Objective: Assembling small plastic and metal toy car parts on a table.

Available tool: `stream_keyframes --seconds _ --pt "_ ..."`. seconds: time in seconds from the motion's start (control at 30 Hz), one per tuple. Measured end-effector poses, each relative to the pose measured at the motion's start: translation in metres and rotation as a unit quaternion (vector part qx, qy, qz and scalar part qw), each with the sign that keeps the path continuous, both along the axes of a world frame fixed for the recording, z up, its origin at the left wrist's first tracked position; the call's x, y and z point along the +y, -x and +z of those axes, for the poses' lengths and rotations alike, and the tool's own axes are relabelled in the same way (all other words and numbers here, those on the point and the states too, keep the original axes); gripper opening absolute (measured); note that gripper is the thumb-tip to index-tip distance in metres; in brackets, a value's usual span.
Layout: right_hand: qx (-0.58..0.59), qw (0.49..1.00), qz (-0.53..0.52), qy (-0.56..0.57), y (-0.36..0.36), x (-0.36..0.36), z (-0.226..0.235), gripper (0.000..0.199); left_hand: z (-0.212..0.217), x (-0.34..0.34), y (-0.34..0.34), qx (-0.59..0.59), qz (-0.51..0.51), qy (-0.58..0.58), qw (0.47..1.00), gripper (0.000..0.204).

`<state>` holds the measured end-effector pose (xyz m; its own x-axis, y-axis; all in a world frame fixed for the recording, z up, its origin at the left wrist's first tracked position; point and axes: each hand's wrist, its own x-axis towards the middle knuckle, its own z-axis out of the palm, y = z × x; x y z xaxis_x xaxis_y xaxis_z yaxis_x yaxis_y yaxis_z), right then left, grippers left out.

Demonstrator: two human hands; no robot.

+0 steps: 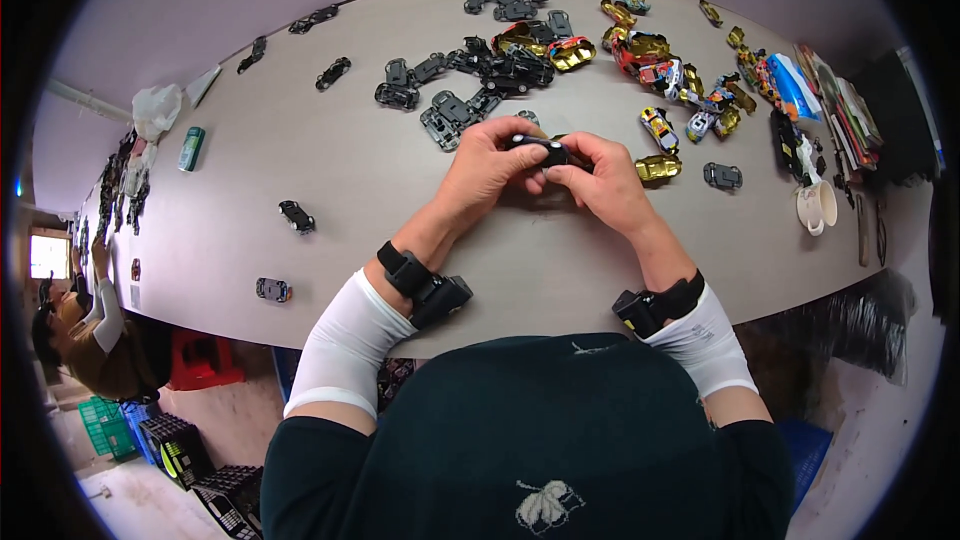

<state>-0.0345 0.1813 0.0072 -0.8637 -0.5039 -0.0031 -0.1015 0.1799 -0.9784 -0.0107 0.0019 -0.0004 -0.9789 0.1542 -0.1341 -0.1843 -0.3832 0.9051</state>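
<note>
A small black toy car [537, 148] of die-cast look is held between both hands above the middle of the pale grey tabletop [330, 170]. The left hand [492, 162] is closed about the car's left end, thumb and fingertips pinched over it; the right hand [600, 178] is closed about its right end in the same manner, so that only a short stretch of the dark body is seen between them. The long axis of the car is laid across the view, left to right, roughly level and parallel with the near edge of the tabletop. Which end is the front cannot be told, since both ends are covered by fingers. The car lies directly between the two hands, and neither is nearer than the other (each has an equal share of it).

Just beyond the hands, a heap of dark grey and black toy car parts [480, 70] is spread over the tabletop, and to the right a cluster of gold and brightly coloured toy car shells [660, 65] is seen. A single gold car shell [657, 168] lies just beside the right hand, with a grey chassis piece [722, 176] past it. A white mug [816, 206] stands near the right edge.
</note>
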Motion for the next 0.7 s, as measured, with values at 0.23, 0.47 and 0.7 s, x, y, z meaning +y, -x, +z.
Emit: stream_keyframes --seconds 0.23,0.47,0.7 --pt "-0.100 0.992 0.010 0.075 0.002 0.014 0.012 0.019 -0.008 -0.012 0.005 -0.023 -0.065 -0.052 0.996 0.027" --pt "-0.197 0.968 0.026 0.151 0.000 0.014 0.021 0.022 -0.006 -0.010 0.002 -0.029 -0.082 -0.051 0.995 0.025" --pt "-0.186 0.970 0.024 0.155 0.001 0.013 0.016 0.015 -0.003 -0.008 -0.001 -0.031 -0.076 -0.004 0.997 0.024"
